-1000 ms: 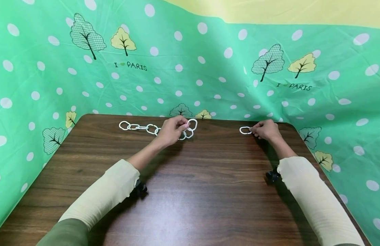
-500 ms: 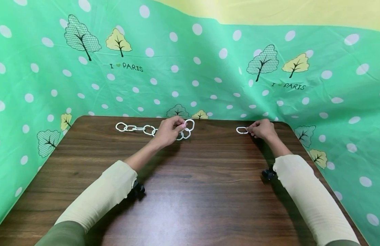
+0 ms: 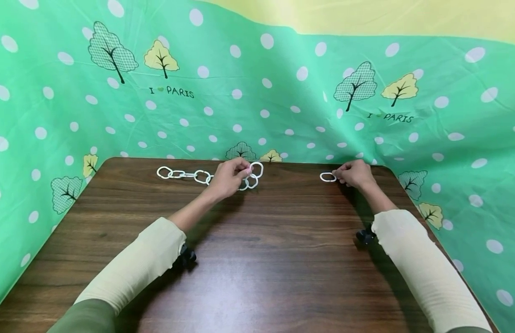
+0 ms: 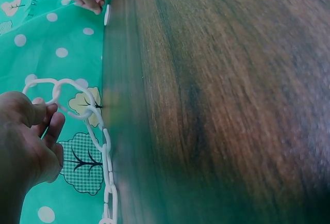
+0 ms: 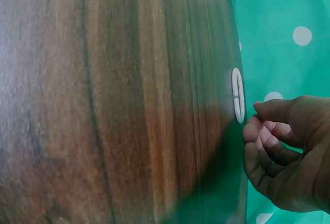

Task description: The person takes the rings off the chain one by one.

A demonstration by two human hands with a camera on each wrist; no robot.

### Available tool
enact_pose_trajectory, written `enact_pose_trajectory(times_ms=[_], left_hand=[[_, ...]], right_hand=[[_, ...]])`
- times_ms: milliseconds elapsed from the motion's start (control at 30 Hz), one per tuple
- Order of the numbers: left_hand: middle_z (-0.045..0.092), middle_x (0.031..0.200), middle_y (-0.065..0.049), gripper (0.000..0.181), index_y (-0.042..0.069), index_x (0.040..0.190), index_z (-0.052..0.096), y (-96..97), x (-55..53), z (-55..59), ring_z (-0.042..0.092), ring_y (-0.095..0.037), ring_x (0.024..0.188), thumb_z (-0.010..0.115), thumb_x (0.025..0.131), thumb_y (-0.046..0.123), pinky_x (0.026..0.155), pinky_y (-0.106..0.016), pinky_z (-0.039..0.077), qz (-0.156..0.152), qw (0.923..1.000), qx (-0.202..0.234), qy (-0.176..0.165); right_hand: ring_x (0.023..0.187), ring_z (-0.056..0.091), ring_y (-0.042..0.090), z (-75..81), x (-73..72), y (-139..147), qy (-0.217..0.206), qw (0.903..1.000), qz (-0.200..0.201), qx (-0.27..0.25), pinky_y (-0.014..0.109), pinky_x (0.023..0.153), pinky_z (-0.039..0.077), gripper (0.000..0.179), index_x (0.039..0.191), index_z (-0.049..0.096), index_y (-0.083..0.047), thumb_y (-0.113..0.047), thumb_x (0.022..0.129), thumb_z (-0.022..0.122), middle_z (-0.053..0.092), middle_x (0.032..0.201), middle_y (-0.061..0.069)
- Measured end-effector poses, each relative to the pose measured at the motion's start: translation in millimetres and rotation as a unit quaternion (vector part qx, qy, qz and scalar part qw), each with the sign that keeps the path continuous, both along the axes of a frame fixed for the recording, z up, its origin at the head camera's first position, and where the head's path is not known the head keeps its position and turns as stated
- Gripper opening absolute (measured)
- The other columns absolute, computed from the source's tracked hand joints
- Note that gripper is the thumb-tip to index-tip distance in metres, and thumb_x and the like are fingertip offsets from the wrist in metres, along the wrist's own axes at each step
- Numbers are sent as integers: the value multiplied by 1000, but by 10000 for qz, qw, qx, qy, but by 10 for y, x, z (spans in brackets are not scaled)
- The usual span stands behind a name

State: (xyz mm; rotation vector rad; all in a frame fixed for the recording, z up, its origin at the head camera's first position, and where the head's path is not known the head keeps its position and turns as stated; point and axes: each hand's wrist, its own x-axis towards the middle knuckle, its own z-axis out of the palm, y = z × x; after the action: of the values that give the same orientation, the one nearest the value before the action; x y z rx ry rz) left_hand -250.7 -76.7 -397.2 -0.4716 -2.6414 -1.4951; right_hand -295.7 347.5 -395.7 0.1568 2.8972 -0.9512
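Note:
My left hand [image 3: 229, 178] pinches the end link of a white plastic chain [image 4: 107, 157] between thumb and fingertips. That end is raised above the table's far edge, and the rest of the chain trails left along the wood. Part of it is hidden behind the hand in the head view. A loose white link [image 3: 327, 177] lies flat near the far edge, further right. In the right wrist view a narrow slit shows in its side. Right at its end are the bent fingertips of my right hand [image 5: 289, 146], with thumb and forefinger apart and nothing between them.
The dark wood-grain table [image 3: 257, 259] spans the space before me. Green dotted cloth [image 3: 215, 111] with printed trees hangs close behind its far edge and along both sides. A small black device [image 3: 187, 256] sits under each cuff.
My right fingertips have lifted slightly from the loose link's end. The left hand and chain hold their pose. The whole head view has shifted a little.

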Motion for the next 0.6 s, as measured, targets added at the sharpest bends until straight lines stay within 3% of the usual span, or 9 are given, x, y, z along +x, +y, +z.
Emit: enact_pose_trajectory(times_ms=[300, 600], left_hand=[[81, 111, -12, 15, 4, 119, 78, 0, -2, -9, 74, -26, 103, 70, 113, 15, 93, -37, 57, 7, 10000, -37, 60], [80, 111, -13, 18, 1, 122, 78, 0, 1, -18, 74, -27, 103, 70, 113, 14, 95, -39, 58, -14, 10000, 14, -15]], right_hand=[[79, 74, 22, 79, 34, -163, 129, 9996, 262, -6, 34, 69, 62, 34, 113, 81, 5, -28, 108, 75, 81, 86, 10], [83, 75, 30, 134, 108, -402, 153, 9981, 593, -118, 41, 75, 61, 36, 111, 83, 2, -32, 111, 73, 83, 95, 16]])
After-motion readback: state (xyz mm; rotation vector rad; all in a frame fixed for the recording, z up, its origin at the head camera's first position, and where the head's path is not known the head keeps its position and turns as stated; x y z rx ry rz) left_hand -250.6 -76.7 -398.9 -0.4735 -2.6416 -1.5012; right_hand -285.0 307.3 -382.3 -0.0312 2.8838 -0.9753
